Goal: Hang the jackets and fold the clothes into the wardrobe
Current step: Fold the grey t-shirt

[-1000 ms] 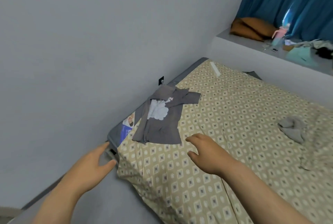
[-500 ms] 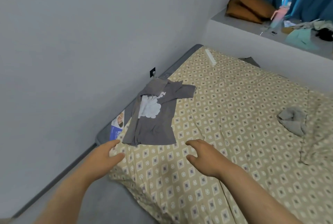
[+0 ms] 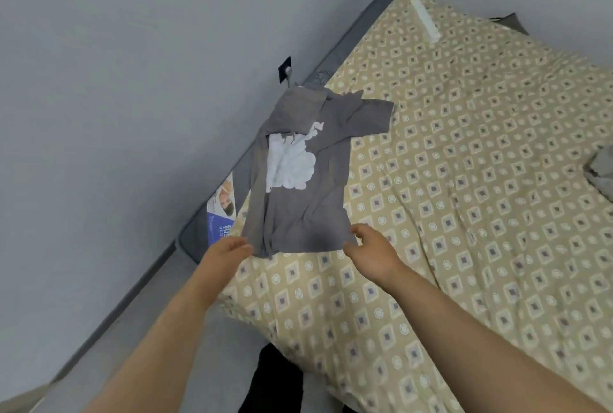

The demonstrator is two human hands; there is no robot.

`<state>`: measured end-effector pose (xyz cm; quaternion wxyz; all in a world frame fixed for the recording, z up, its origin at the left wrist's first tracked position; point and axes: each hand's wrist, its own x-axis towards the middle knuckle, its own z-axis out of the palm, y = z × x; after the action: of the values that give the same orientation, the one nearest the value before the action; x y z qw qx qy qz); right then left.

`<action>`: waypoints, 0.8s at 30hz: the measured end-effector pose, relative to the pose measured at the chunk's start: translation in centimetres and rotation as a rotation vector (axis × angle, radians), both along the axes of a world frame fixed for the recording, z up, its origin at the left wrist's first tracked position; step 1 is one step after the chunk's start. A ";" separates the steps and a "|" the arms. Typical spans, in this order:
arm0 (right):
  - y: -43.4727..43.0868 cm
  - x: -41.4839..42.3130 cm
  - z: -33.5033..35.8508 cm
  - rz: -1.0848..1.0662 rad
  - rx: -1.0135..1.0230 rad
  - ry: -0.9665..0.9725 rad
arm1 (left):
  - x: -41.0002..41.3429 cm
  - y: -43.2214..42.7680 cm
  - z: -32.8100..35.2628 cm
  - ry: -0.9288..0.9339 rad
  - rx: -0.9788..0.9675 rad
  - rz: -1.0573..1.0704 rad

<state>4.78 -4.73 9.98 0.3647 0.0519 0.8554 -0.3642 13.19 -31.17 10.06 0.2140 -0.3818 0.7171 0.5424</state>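
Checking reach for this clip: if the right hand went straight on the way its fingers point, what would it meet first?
The bottom hem of the grey T-shirt: the right hand has its fingertips at the near corner, though contact is unclear.

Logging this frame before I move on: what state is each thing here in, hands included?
Grey T-shirt with white print: flat on the bed, unfolded, collar end rumpled.
Left hand: fingers straight, tips at the shirt's hem corner.
Right hand: at the other hem corner, grip unclear.
Beige patterned bedsheet: spread, creased.
Small grey cloth: crumpled, cut off by the frame edge.
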 end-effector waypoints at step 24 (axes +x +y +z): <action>1.8 -7.0 -26.1 -0.479 0.367 -0.065 | -13.1 -5.5 -26.0 0.035 -0.464 -0.121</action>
<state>-2.23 -2.97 -16.15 0.2802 0.3290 0.8581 -0.2775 0.07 -36.64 -15.98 0.1403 -0.3676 0.8476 0.3559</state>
